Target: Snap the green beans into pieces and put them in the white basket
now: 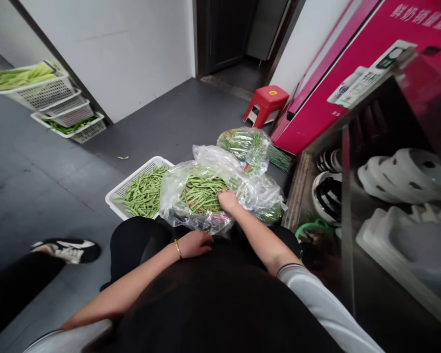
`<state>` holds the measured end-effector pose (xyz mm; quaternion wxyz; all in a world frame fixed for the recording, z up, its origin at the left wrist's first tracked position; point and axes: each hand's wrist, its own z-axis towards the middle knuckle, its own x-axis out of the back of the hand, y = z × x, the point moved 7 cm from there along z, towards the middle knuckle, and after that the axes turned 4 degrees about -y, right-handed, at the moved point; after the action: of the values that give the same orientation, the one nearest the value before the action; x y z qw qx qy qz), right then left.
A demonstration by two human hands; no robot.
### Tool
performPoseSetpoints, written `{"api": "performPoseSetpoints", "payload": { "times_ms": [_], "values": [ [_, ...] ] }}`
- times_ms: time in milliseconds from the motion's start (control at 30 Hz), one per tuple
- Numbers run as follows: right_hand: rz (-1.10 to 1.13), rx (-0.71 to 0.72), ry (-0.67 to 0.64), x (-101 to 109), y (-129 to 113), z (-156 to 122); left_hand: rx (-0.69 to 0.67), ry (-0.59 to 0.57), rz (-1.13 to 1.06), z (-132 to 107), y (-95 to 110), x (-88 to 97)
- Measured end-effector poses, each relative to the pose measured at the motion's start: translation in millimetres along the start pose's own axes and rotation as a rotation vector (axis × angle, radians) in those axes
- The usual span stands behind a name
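Observation:
My right hand [228, 201] reaches into a clear plastic bag [176, 196] full of long green beans [200, 192] on the floor, its fingers curled down among the beans. My left hand [194, 243], with a gold bracelet on the wrist, rests closed against my black lap just below the bag's near edge; whether it holds anything is hidden. A white perforated basket [132, 182] with cut green beans [145, 193] sits directly left of the bag.
More bagged greens [244, 144] lie behind, near a red stool [266, 102] and a pink machine [338, 73]. Stacked white baskets [55, 105] with greens stand at the far left wall. A shelf with white shoes [400, 176] is on the right. Another person's shoe [68, 249] is at left.

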<state>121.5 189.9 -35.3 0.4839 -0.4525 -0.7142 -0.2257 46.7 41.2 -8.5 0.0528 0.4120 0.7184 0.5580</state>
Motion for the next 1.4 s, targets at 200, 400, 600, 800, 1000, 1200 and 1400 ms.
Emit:
{"api": "performPoseSetpoints", "payload": {
  "times_ms": [200,400,600,800,1000,1200,1400],
  "values": [
    [-0.016,-0.024,0.075,20.1,18.4,-5.7,0.106,0.082,-0.447,3.6,-30.6,15.4],
    [-0.056,-0.024,-0.05,-2.1,4.0,-7.3,0.268,0.194,-0.639,12.3,-51.6,7.1],
    [-0.054,-0.042,0.047,29.6,3.7,-16.4,0.314,0.173,-0.824,7.9,-59.8,1.7],
    [0.077,0.295,0.295,29.1,-42.3,-88.7,0.271,0.294,-1.363,36.2,-44.8,14.9],
    [0.425,0.335,0.584,-3.6,-22.6,-126.8,0.169,0.447,-1.372,38.9,-35.0,10.0],
    [0.514,0.287,-0.019,-27.9,-28.8,-114.0,0.086,0.555,-1.222,23.7,-23.7,19.9],
    [0.692,0.261,-0.436,-41.7,-36.3,-122.9,-0.092,0.384,-0.85,7.7,2.3,34.9]
  ]
}}
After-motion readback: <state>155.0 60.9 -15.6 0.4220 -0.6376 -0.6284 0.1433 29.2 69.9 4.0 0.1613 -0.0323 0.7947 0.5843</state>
